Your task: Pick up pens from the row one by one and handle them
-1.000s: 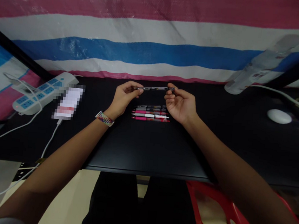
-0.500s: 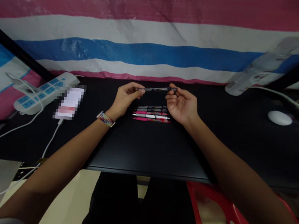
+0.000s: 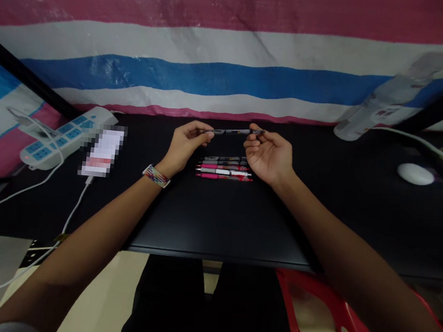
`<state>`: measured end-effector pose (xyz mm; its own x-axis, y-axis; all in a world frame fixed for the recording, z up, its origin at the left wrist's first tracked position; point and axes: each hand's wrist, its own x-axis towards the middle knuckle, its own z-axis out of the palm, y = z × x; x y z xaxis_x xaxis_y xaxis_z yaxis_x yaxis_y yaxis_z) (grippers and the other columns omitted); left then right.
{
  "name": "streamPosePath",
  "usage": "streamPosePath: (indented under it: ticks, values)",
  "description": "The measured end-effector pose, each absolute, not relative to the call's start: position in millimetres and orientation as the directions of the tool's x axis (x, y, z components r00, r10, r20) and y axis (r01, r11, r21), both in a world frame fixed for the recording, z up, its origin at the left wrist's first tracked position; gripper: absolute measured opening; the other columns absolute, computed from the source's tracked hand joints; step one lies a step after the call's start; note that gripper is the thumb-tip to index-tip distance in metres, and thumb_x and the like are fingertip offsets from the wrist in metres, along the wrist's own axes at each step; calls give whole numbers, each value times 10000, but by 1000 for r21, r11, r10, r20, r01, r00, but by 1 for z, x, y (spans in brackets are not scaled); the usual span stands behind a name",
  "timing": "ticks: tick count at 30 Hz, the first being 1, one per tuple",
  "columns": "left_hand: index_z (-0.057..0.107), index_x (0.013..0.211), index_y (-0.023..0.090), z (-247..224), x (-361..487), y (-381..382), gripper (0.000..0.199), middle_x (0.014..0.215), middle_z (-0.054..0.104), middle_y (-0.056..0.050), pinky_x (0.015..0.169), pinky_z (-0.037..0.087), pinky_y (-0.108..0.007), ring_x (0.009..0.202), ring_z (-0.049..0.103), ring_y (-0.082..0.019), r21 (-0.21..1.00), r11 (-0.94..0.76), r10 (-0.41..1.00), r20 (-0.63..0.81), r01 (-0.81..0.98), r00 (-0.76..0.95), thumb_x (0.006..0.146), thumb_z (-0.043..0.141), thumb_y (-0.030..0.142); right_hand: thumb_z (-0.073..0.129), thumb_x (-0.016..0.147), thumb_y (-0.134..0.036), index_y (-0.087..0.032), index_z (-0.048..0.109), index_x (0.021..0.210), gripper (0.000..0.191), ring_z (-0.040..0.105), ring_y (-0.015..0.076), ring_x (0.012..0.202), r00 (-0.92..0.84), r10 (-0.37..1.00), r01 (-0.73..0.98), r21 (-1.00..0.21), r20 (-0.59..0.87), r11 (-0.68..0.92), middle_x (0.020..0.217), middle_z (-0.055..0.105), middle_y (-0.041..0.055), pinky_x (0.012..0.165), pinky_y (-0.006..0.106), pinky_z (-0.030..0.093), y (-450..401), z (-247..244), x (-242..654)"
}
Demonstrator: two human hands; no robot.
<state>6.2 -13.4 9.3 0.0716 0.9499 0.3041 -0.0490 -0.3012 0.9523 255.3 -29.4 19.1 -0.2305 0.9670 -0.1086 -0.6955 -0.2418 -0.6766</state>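
Observation:
A dark pen (image 3: 232,131) is held level between both hands, just above the back of the black desk. My left hand (image 3: 186,144) pinches its left end between thumb and fingers. The right end sits in the fingertips of my right hand (image 3: 269,155), whose palm is turned partly up. Below the held pen, several pens lie side by side on the desk: dark ones at the back, then a pink one (image 3: 215,167), a white one (image 3: 224,172) and another pink one (image 3: 208,175) in front. My right fingers hide some of the rear pens' ends.
On the left of the black desk (image 3: 219,223) are a power strip (image 3: 67,138), a phone (image 3: 103,149) and white cables. A clear bottle (image 3: 353,126) stands at the back right, near a white mouse (image 3: 415,174). A red stool (image 3: 311,294) is below the desk edge.
The held pen has turned slightly about its length, and its right end sticks out a little further past my right fingers. Both hands keep nearly the same place.

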Motion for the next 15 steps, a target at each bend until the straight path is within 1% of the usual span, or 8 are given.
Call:
streamPosePath:
  ticks: [2, 6, 9, 13, 15]
  values:
    - [837, 936, 219, 10, 6, -13, 276, 828, 760, -22, 699, 585, -259, 766, 701, -140, 952, -304, 949, 307, -44, 68, 789, 981, 403, 695, 943, -280, -200, 741, 1128, 207, 648, 128, 705, -228, 966, -719, -648, -119, -250, 842, 728, 23, 581, 208, 585, -30, 20, 254]
    - [825, 924, 213, 10, 7, -14, 300, 824, 759, -23, 690, 583, -259, 758, 700, -142, 955, -294, 952, 297, -44, 70, 774, 992, 412, 703, 906, -215, -197, 739, 1109, 207, 633, 118, 692, -234, 962, -747, -608, -140, -270, 835, 728, 18, 586, 200, 583, -28, 18, 255]
    - [824, 927, 208, 10, 8, -15, 308, 822, 758, -23, 691, 588, -260, 751, 700, -142, 957, -288, 954, 290, -42, 75, 773, 993, 415, 725, 892, -192, -211, 732, 1095, 203, 617, 114, 673, -247, 959, -724, -632, -138, -277, 814, 712, 3, 578, 199, 569, -27, 17, 257]
    - [824, 935, 200, 10, 7, -15, 304, 818, 753, -22, 700, 586, -254, 745, 695, -134, 953, -297, 950, 300, -54, 81, 789, 987, 410, 722, 938, -261, -219, 738, 1159, 225, 643, 131, 706, -236, 966, -699, -672, -108, -246, 830, 715, 5, 601, 226, 581, -28, 17, 256]
    - [826, 933, 202, 9, 7, -15, 296, 815, 753, -21, 697, 583, -251, 745, 694, -134, 952, -299, 950, 303, -60, 78, 786, 988, 401, 719, 938, -259, -214, 740, 1159, 226, 647, 132, 716, -235, 965, -699, -670, -114, -249, 836, 718, 8, 614, 230, 584, -28, 18, 256]
